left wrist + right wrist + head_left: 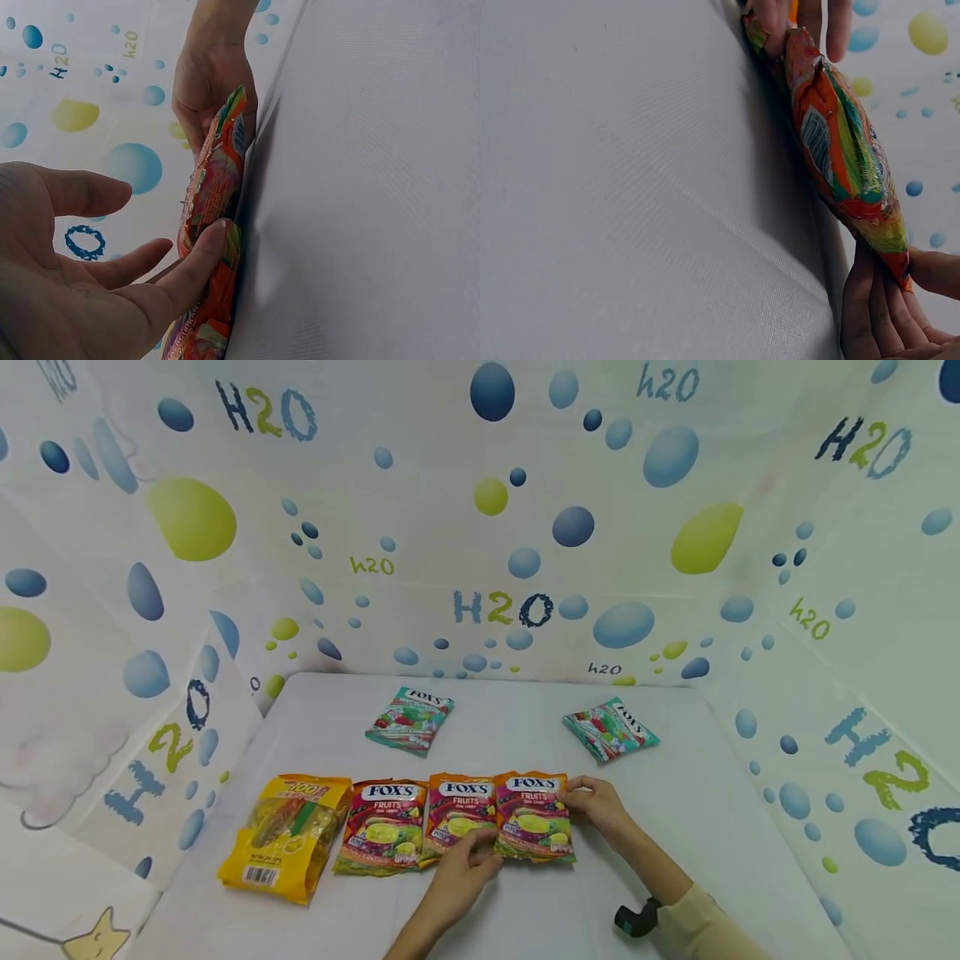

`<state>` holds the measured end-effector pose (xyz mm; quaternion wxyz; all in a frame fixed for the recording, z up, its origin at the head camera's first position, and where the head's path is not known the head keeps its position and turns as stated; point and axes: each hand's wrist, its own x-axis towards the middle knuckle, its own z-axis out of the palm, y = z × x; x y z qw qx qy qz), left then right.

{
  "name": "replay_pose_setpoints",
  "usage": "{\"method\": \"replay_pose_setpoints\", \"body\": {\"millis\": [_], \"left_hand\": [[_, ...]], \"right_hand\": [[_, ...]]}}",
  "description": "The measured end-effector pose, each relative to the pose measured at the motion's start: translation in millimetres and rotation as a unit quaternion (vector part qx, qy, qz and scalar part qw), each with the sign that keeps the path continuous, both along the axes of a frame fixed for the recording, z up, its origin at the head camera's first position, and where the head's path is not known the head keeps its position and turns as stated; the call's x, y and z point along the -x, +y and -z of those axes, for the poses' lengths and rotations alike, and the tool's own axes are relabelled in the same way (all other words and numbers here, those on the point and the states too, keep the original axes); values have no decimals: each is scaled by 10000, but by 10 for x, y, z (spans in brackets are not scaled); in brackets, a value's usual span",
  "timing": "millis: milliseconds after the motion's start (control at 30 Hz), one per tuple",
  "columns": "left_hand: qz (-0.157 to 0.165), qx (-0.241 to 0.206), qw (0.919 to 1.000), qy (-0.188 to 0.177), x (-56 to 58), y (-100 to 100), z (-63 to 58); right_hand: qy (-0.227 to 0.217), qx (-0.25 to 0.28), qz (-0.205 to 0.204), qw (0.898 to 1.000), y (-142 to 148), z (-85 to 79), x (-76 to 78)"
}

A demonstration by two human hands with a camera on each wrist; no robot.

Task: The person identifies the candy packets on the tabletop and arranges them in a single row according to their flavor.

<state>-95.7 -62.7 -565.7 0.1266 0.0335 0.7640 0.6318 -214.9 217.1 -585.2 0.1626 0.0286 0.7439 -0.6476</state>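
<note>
Three red-and-orange Fox's fruit candy bags stand side by side: the left bag [382,831], the middle bag [459,810] and the right bag [532,818]. My right hand [600,810] pinches the right bag's upper right corner; in the right wrist view, the thumb [936,271] lies on one side and fingers [885,322] on the other. My left hand [461,870] touches the lower edges where the middle and right bags meet. Its fingers [184,281] look relaxed in the left wrist view, one fingertip against the packaging.
A yellow candy bag [288,835] lies left of the row. Farther back are two teal Fox's bags, one at left [411,720] and one at right [611,729]. A black wrist device [637,918] sits by the right sleeve. Patterned walls [487,652] border the white table [510,727].
</note>
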Motion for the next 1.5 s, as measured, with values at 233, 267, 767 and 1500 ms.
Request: {"method": "replay_pose_setpoints", "body": {"millis": [233,267,767,1500], "left_hand": [[-17,-62,9999,-85,2,6,31],[-11,-109,9999,-74,6,4,32],[-165,-695,9974,-65,36,11,3],[-369,-473,9982,-99,94,-44,-86]], "right_hand": [[112,-201,-36,9997,5,65,17],[162,-233,-67,9996,3,64,16],[1036,-1170,-167,9876,47,65,20],[1407,-1092,1346,9748,531,-152,221]]}}
